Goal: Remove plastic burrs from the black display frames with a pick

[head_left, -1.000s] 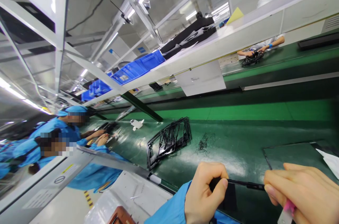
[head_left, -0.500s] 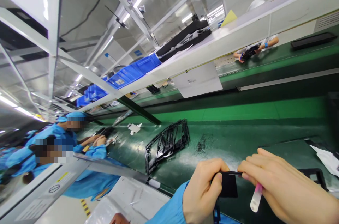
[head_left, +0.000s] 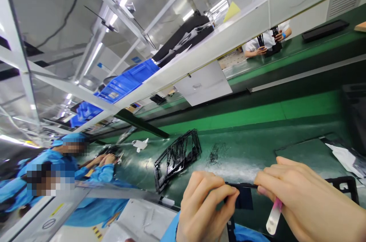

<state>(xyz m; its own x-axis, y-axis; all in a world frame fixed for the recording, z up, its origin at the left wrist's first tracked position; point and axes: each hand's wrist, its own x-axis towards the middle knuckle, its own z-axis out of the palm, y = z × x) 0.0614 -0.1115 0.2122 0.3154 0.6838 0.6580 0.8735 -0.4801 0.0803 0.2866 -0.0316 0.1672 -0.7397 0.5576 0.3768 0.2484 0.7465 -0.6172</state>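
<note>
Close to the front edge of the bench, a thin black plastic frame (head_left: 248,185) spans the gap between my two hands. My left hand (head_left: 207,205) is closed, thumb and fingers pinching the frame's edge. Fingers of my right hand (head_left: 297,192) are curled at the other end of that edge. A flat tool with a white and pink handle (head_left: 273,217) also sticks out from under my right hand; its working end is hidden. A dark flat patch (head_left: 244,198) shows below the edge. Beyond my right wrist, a black piece with cutouts (head_left: 347,186) is partly covered.
Several black frames (head_left: 177,160) lean stacked on the green bench (head_left: 237,146), beside small black scraps (head_left: 214,154). White wrapping (head_left: 344,158) lies at right. Co-workers in blue (head_left: 94,169) sit at left; another person's hands (head_left: 277,36) are across. Blue bins (head_left: 128,82) line the shelf.
My left hand has turned, its fingers now extended more along the frame's edge. My right hand keeps its hold on frame and tool. The camera view has shifted slightly.
</note>
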